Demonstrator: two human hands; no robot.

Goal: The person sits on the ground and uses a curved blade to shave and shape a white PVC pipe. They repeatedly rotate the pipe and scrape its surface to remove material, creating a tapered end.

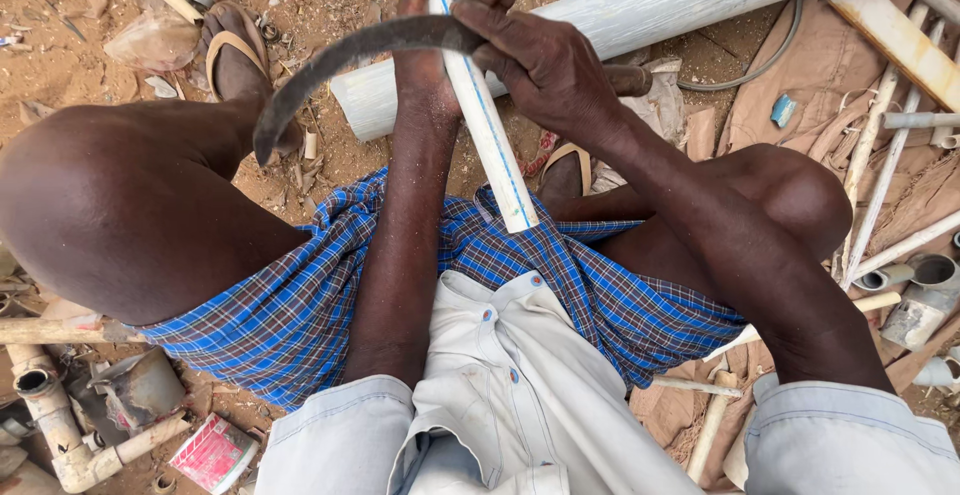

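**White plastic pipe held across my lap, curved blade set against it**

White plastic pipe with a thin blue line along its length [487,125] runs from above my hands down to my lap, its cut lower end resting just over the blue checked cloth [300,305] wrapped round my thighs. It stands tilted, the upper end leaving the top of the view.

My left hand [425,50] is closed on the pipe from the left side; its grip is clamped round the pipe, thumb and fingertips showing above it. My right hand [535,60] is closed on the dark wooden handle [632,80] of a curved, dark, rusty metal sickle blade [330,65]; that grip is tight on the handle, whose end sticks out to the right of the fist. The blade arcs leftward from the fist, crosses the pipe just under my left fingers, touching it, and its tip hangs down near my left knee.

Behind the hands a wide white plastic pipe [650,5] lies on the sandy brown ground [60,55], well apart from the held pipe. My left foot in a tan sandal [235,50] is planted beside it. Thin white pipes [885,170] lie in a loose pile to the right, with grey pipe fittings [925,285] near them. A white pipe elbow assembly [60,435] and a small red and white carton [215,452] lie at lower left. I wear a pale shirt [500,395].
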